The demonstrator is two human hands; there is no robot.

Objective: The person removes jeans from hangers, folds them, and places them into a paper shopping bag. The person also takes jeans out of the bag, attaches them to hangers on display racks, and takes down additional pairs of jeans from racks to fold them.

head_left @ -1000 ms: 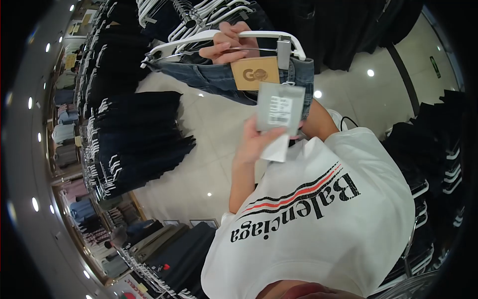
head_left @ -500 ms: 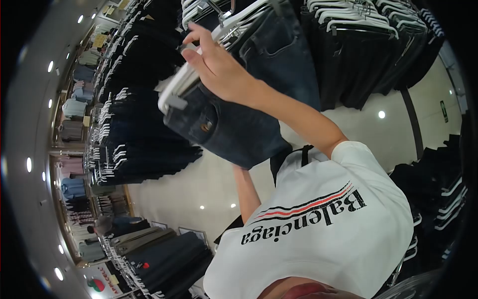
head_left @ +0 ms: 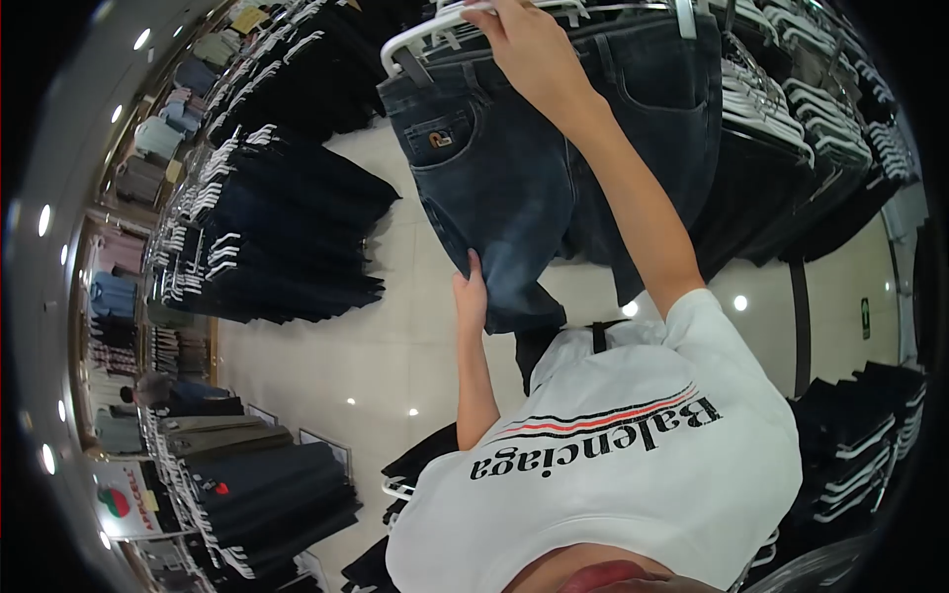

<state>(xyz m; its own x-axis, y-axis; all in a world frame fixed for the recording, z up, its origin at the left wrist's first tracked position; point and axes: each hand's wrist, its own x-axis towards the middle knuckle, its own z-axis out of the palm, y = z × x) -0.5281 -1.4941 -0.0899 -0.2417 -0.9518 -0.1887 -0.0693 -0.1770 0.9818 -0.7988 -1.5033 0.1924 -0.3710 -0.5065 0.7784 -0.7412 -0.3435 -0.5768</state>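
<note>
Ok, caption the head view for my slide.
Right hand on a white hanger, left hand touching the dark blue jeans hung from it.

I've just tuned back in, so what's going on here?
In a clothing shop, a person in a white Balenciaga T-shirt has their right-hand grip on a white clip hanger at the top of the view. Dark blue jeans hang from it. The left-hand grip is at the side of one leg, partly hidden behind it. More dark garments hang nearby.
</note>
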